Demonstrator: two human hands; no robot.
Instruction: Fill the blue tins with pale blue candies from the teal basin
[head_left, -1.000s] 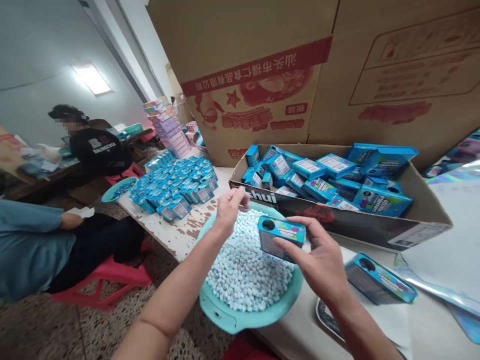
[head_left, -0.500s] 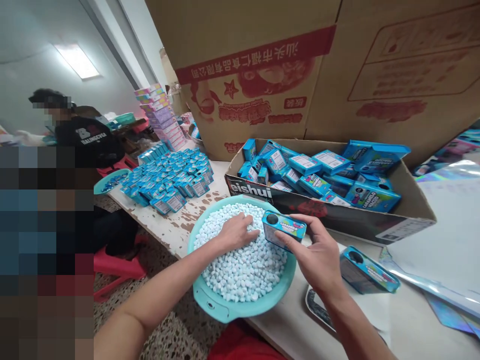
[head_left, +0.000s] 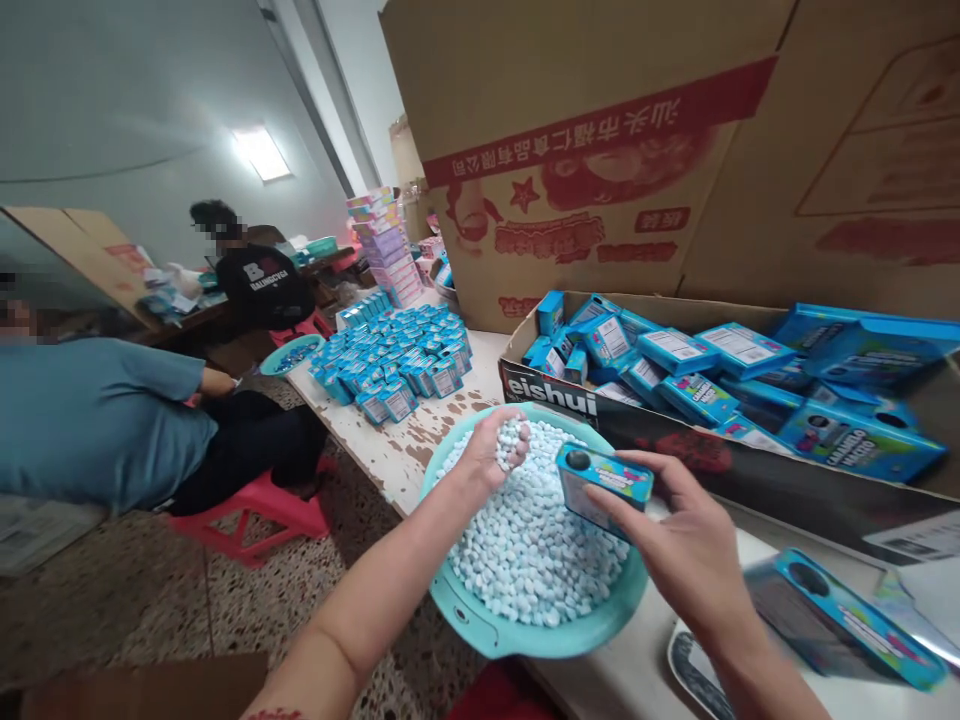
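A turquoise basin (head_left: 469,630) stands on the table, filled with small white and pale-blue candies (head_left: 540,550). Above its far left part my left hand (head_left: 491,450) is turned palm up, with fingers curled round a handful of candies. My right hand (head_left: 686,525) grips a small blue candy box (head_left: 606,485) by its sides and holds it over the basin's right part. A round dark spot shows on the box's top, and I cannot tell whether it is an opening. Another blue box (head_left: 847,620) stands on the table to the right of my right wrist.
Behind the basin a low carton (head_left: 551,395) holds many blue boxes. Rows of blue boxes (head_left: 397,350) cover the table's far left. A tall cardboard carton (head_left: 600,100) walls off the back. A person (head_left: 90,420) sits at the left, another (head_left: 262,280) farther off.
My left hand has risen out of the candies and turned palm up with a handful. The view has swung left. My right hand still holds the box over the basin.
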